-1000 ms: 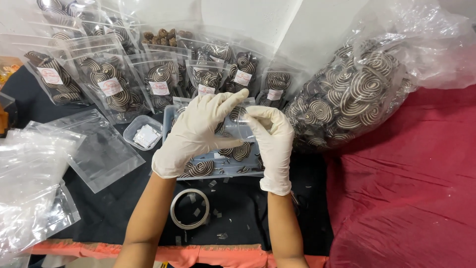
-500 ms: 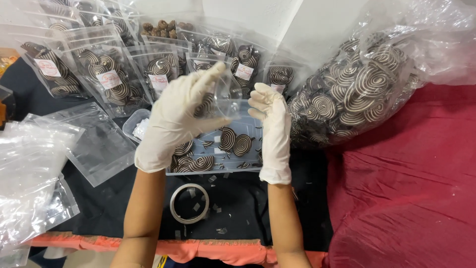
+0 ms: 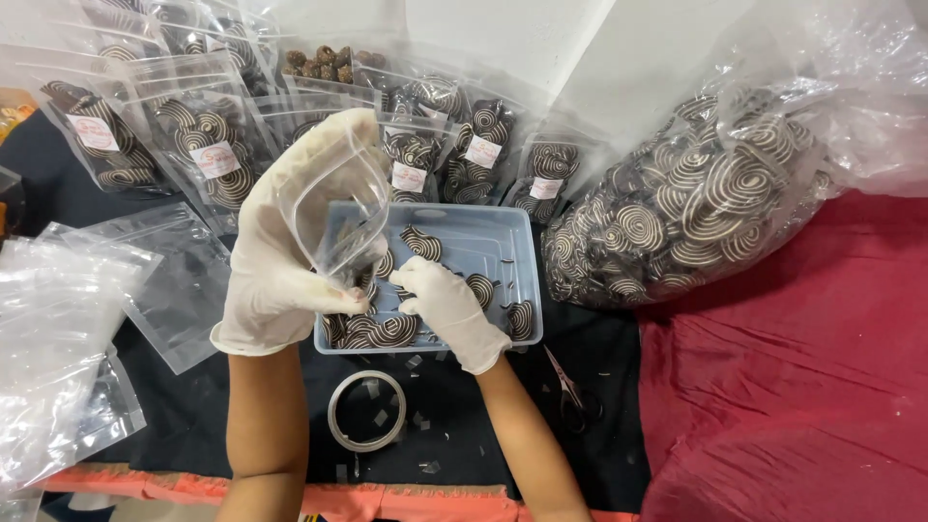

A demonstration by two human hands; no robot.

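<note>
Your left hand, in a white glove, grips an open clear pouch and holds it tilted above the left end of the blue tray. Your right hand reaches into the tray, its fingers closed around a striped spiral cookie just below the pouch mouth. More cookies lie in the tray. Behind it stand filled pouches, and at the right lies a big bag of cookies. A tape roll and scissors lie on the bench near you.
</note>
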